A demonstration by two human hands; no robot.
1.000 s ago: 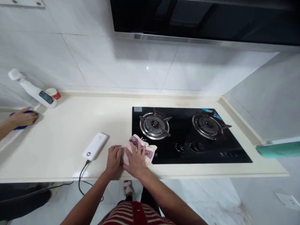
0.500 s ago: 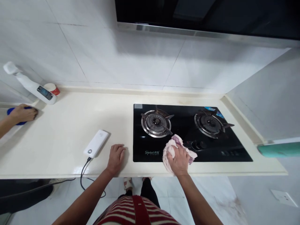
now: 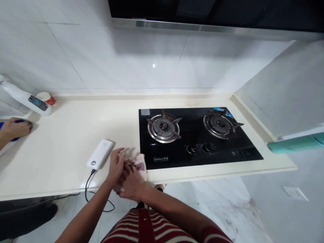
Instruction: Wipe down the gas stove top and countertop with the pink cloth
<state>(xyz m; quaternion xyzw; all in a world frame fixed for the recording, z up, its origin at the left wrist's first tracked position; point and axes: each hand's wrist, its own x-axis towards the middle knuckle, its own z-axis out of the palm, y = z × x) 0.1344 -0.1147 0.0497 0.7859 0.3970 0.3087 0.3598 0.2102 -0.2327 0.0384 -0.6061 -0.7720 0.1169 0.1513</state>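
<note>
**Cloth (image 3: pixel 141 162), in hand, lower centre of frame**

- Cloth: one, crumpled, pink-white with purple print. Lying at the near left corner of the stove (image 3: pixel 182 148), by the front edge of the desk (image 3: pixel 63 148).
- Right hand (image 3: pixel 133 184): crossing toward the left from lower centre. Grip is grasping the cloth, fingers bending over it, presumably keeping the bunch from slipping off the edge.
- Left hand (image 3: pixel 116 165): meeting the right hand at the cloth, perhaps steadying it. Fingers are bending loosely; whether this grip is holding cloth, cannot tell, the right hand partly covering it.
- Power bank (image 3: pixel 100 155): lying left of the hands, plug end facing the front edge, apparently so the cable (image 3: pixel 86 189) is dropping straight over it.
- Bottle (image 3: pixel 30 101) and cup (image 3: pixel 45 97): sitting by the wall, left of frame, seemingly leaving the working side free.
- Co-worker's hand (image 3: pixel 19 129): covering a blue item (image 3: pixel 15 138), far left, probably pressing it down.
</note>
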